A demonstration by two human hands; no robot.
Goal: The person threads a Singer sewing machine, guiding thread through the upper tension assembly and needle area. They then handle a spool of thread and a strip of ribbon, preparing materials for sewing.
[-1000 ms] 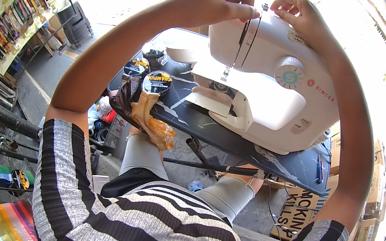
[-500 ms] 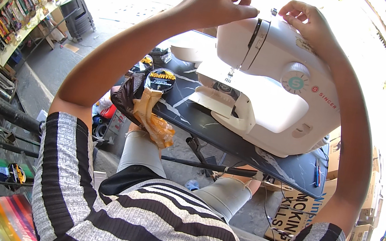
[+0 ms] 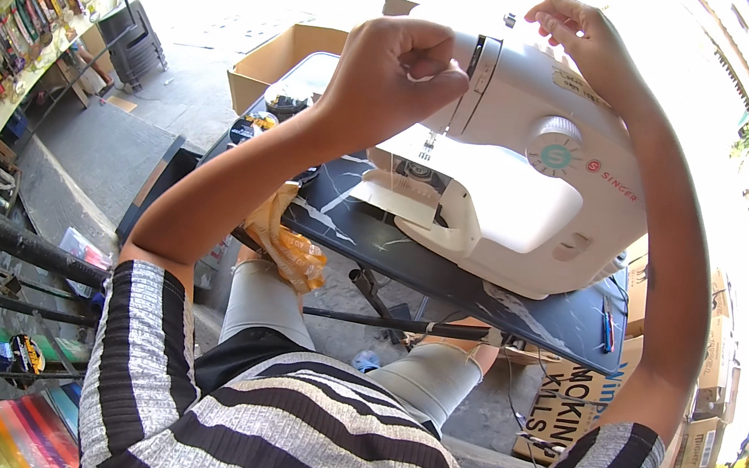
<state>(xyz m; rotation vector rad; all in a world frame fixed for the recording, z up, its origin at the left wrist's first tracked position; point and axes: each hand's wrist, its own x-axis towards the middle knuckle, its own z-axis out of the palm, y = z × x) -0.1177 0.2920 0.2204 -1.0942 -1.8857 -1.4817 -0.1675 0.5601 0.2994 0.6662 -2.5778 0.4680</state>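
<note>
A white sewing machine stands on a dark, marble-patterned table. My left hand is pinched closed in front of the machine's left end, close to its vertical slot. Anything between those fingertips is too fine to see. Above the machine's top, my right hand has its fingers bent together near a small metal post; what they hold, if anything, does not show. Below my left hand are the needle and presser foot. A cream flap hangs open beneath them.
An orange-and-cream plastic wrapper hangs at the table's near left edge, with a round black-and-yellow item farther back. A cardboard box stands behind. Pens lie at the right end. Bicycle tyres are at left.
My left hand has come down and nearer from the machine's top to before its left end. The right hand has drifted slightly left in view. The cardboard box behind is now visible.
</note>
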